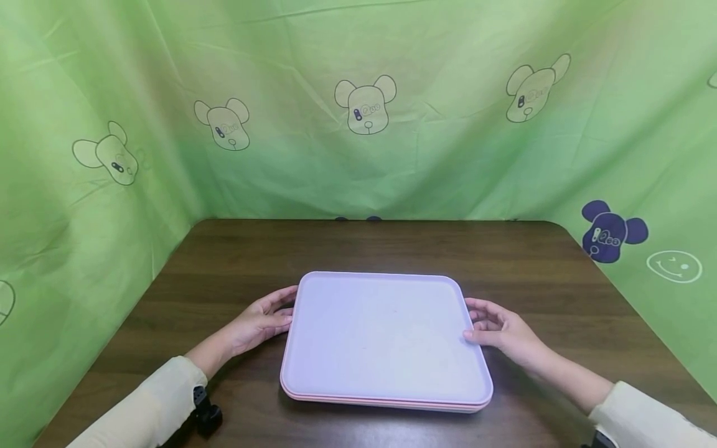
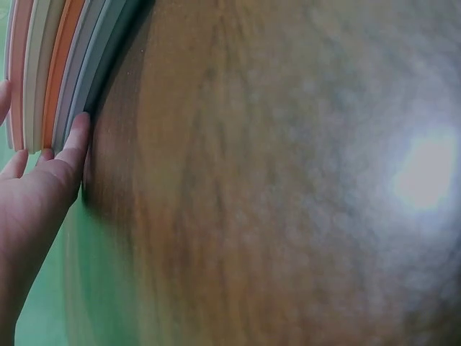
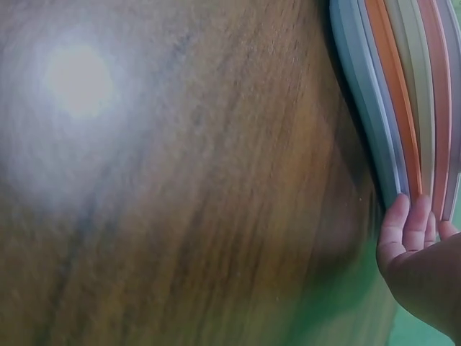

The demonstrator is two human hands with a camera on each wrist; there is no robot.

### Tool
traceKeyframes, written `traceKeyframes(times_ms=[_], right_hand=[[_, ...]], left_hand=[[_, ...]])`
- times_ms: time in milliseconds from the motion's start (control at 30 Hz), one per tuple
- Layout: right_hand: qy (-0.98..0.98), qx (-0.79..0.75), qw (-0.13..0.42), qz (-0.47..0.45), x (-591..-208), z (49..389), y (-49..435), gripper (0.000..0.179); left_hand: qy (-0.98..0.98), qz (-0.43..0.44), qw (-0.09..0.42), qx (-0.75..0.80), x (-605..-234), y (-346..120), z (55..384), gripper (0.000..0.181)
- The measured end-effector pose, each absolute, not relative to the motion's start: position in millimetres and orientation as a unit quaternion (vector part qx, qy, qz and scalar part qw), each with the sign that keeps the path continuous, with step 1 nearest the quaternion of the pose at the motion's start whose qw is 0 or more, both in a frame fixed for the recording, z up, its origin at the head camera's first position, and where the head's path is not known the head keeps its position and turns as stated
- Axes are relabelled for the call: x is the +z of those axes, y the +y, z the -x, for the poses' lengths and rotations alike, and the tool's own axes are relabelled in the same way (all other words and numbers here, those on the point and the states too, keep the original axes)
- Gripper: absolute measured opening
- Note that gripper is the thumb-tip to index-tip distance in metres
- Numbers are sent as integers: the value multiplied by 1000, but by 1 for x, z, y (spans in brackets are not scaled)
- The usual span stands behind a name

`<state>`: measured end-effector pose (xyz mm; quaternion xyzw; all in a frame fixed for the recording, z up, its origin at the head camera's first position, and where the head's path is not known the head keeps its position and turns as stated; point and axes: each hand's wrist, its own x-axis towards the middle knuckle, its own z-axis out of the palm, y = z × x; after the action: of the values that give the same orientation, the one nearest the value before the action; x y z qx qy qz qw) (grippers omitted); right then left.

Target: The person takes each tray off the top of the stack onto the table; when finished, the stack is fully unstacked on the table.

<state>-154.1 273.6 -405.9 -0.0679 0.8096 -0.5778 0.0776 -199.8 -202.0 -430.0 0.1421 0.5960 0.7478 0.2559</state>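
1. a stack of trays point(image 1: 386, 339) lies flat in the middle of the dark wooden worktop point(image 1: 235, 261), nearer the person than the far edge.
2. the top tray is pale lilac with rounded corners and a raised rim; a pink edge shows beneath it along the near side in the head view.
3. the wrist views show the stack side-on as several thin layers point(image 2: 65, 72): pink, cream, orange, lilac and grey-blue edges pressed close together point(image 3: 403, 94).
4. the left hand point(image 1: 260, 320) rests against the left edge of the stack, palm turned inward, its fingers point(image 2: 72, 148) nearly straight and touching the lower edges of the layers where they meet the worktop.
5. the right hand point(image 1: 495, 330) is at the right edge of the stack, its fingers point(image 3: 407, 223) gently bent, the tips touching the rim of the layers; the thumb lies near the top rim.
6. neither hand wraps round the stack: both sets of fingers are relaxed and only lightly spread, touching the sides rather than clasping them.
7. whether the stack is lifted at all off the worktop cannot be told; in the head view it seems to sit flat.
8. both arms wear pale cream sleeves point(image 1: 151, 404), and a black strap point(image 1: 204, 410) shows at the left wrist.
9. a green cloth point(image 1: 358, 155) printed with bear heads hangs behind and along both sides of the worktop; one bear point(image 1: 610, 231) on the right is dark blue, with a smiley outline just beside it.
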Motion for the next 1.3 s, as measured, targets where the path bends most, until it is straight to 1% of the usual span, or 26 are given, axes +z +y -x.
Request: traceKeyframes(times_ms=[300, 800, 1067, 1300], right_hand=[[773, -625, 107, 26, -408, 153, 271, 74], [784, -615, 83, 8, -403, 152, 268, 71], [786, -612, 82, 12, -399, 152, 267, 70], [801, -594, 69, 21, -396, 152, 266, 68]], left_hand=[[594, -147, 260, 747, -430, -202, 200, 72], [594, -142, 259, 748, -430, -201, 199, 71], [593, -145, 260, 748, -430, -201, 200, 71], [597, -140, 261, 746, -429, -202, 200, 72]])
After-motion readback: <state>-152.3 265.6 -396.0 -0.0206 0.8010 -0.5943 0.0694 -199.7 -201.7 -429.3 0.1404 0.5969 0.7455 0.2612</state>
